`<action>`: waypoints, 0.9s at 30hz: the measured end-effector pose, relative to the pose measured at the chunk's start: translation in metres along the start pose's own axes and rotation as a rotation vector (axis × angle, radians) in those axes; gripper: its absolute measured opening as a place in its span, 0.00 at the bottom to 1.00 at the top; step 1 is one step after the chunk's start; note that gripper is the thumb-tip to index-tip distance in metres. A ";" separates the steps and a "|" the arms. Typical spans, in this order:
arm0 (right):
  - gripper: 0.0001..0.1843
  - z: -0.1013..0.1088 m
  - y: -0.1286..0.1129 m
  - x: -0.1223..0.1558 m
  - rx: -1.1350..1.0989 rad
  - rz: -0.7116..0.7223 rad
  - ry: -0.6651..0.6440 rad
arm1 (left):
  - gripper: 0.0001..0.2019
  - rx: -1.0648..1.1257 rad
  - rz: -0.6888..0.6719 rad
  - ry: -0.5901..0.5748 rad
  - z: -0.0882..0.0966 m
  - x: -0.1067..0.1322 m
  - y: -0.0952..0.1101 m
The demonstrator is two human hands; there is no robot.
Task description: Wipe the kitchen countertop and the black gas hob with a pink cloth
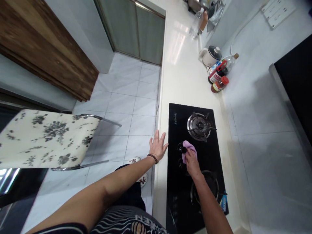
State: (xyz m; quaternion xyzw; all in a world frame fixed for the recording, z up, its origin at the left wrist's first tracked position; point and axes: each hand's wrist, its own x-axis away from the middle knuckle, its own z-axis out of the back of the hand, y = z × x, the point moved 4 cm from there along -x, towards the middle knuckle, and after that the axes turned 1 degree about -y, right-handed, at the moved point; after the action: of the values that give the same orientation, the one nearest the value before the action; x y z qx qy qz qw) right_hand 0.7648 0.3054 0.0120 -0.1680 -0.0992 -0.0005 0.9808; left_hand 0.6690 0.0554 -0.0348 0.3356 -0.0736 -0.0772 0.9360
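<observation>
In the head view, my right hand [192, 162] grips a pink-purple cloth [191, 147] over the black glass gas stove [175, 188]. The cloth lies against the black control knobs [183, 149] in the middle of the stove. Spread fingers show on my left hand [158, 147], which rests on the white counter's front edge beside the stove and holds nothing. A beaded bracelet circles that wrist. Beyond the cloth stands the far burner [200, 126] with its metal pan support. My right forearm partly covers the near burner [207, 187].
Sauce bottles [219, 84], a small electric pot [211, 57] and a plastic bottle [196, 24] line the wall side of the white counter [180, 71]. A chair with a floral cover [56, 138] stands on the tiled floor to the left. A dark panel [297, 81] projects at the right.
</observation>
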 end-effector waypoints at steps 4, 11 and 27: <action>0.12 0.028 0.021 0.011 -0.069 -0.188 -0.140 | 0.33 -0.003 -0.002 -0.006 -0.001 0.000 0.000; 0.11 0.122 0.129 0.023 0.063 -0.540 -0.185 | 0.33 0.010 0.002 -0.025 0.001 0.001 0.002; 0.25 0.047 0.059 -0.006 -0.004 -0.182 0.021 | 0.33 0.004 0.004 -0.016 0.002 0.001 0.001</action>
State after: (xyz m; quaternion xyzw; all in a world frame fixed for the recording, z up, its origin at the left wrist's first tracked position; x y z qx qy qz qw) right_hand 0.7518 0.3764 0.0347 -0.1603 -0.1039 -0.0913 0.9773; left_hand 0.6700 0.0547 -0.0320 0.3368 -0.0821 -0.0779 0.9347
